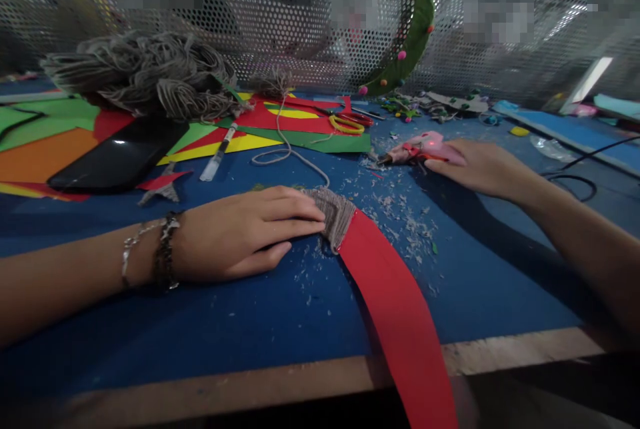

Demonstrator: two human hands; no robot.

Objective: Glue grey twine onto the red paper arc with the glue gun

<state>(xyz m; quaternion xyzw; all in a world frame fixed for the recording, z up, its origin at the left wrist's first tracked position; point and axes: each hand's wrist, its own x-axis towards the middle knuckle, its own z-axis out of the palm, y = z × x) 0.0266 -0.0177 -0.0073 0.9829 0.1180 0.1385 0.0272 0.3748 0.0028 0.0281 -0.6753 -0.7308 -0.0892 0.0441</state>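
Note:
My left hand (245,229) lies flat with its fingers stretched out, its fingertips resting on the grey yarn wrapping (333,212) around one end of a curved red strip (400,296). The bare red part of the strip bends toward me and hangs over the table's front edge. A single yarn strand (307,162) runs from the wrapping back across the table. My right hand (480,166) is closed around a pink hot glue gun (425,148) with a small red light, its nozzle pointing left near the tabletop.
Behind my left hand are a black phone (120,154), a marker (219,152), a heap of grey yarn (145,72) and coloured sheets (45,152). Yellow-handled scissors (347,124) lie farther back. A decorated green crescent (407,46) leans against the perforated metal screen (280,16). Scraps litter the blue tabletop (240,329).

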